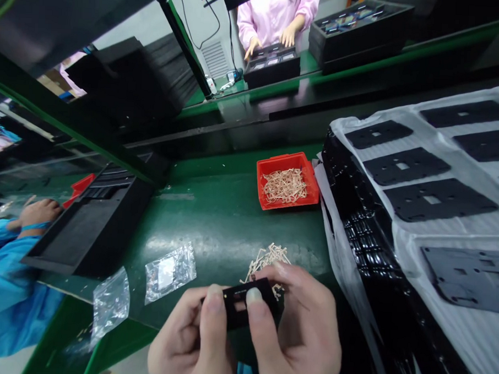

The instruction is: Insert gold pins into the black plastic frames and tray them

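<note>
Between my two hands, close to the camera, is a small flat black plate (240,318) with a rectangular cut-out near its middle. My left hand (197,333) grips its left end, the thumb pressed on the face. On the other end my right hand (299,327) is closed, its thumb lying beside the cut-out and the fingers behind. Just beyond the right fingers lies a loose pile of small pale strips (267,258), partly hidden by that hand. A red bin (287,206) holding more such strips stands farther back on the green table (215,207).
Clear plastic bags (171,272) lie to the left. On the right, black plates (441,200) with cut-outs rest on white sheeting over a black-wrapped stack (351,213). A black tray (82,224) and a blue-sleeved person (9,276) are at left. Across the bench, a pink-clothed person (273,22) handles a box.
</note>
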Motion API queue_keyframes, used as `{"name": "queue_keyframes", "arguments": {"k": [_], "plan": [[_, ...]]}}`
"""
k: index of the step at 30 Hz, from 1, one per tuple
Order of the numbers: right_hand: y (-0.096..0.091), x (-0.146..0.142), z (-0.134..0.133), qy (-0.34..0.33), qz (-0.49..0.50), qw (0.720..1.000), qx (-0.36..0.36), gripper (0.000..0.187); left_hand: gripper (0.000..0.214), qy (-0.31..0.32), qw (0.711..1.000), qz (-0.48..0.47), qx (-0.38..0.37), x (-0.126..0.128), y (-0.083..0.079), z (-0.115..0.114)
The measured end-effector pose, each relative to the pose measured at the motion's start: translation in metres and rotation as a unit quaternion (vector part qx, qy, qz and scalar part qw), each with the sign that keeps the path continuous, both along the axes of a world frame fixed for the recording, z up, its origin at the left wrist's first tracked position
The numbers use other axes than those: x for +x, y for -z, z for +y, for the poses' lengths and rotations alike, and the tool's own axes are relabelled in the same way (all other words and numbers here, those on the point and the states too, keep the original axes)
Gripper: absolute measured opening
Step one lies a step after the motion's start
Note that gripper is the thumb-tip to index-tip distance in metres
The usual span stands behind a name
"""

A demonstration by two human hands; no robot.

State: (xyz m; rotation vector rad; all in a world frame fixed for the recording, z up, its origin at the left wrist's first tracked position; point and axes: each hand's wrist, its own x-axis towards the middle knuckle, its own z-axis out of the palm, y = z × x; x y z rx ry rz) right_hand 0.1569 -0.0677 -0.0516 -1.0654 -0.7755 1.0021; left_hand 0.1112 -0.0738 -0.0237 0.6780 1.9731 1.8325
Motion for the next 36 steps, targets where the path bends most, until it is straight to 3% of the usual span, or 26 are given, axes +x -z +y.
{"name": "queue_keyframes", "arguments": {"k": [4,7,14,19,25,30,33,36], "plan": [[0.004,0.018,0.008,-0.121,0.065,0.990,0.018,0.003,0.034,0.077,0.995,-0.047,0.033,-0.016,-0.003,0.002],[0.008,0.027,0.012,-0.156,0.088,0.982,0.060,0.011,0.035,0.133,0.988,-0.061,0.048,-0.028,-0.001,-0.001],[0.013,0.032,0.014,-0.200,0.052,0.971,0.123,0.014,0.035,0.159,0.982,-0.093,0.039,-0.035,0.001,-0.009],[0.012,0.034,0.012,-0.203,0.033,0.971,0.124,0.015,0.040,0.140,0.984,-0.095,0.048,-0.032,0.004,-0.012],[0.009,0.026,0.011,-0.206,0.039,0.971,0.113,0.015,0.039,0.063,0.997,0.005,0.047,-0.023,0.008,-0.009],[0.006,0.016,0.006,-0.185,0.112,0.975,0.046,0.018,0.042,0.062,0.995,0.035,0.068,-0.009,-0.004,-0.008],[0.004,0.013,0.004,-0.169,0.100,0.979,0.056,0.022,0.031,0.036,0.997,0.055,0.041,0.000,-0.011,-0.008],[0.003,0.013,0.004,-0.163,0.078,0.979,0.093,0.020,0.023,0.052,0.998,0.046,0.009,0.000,-0.016,-0.008]]}}
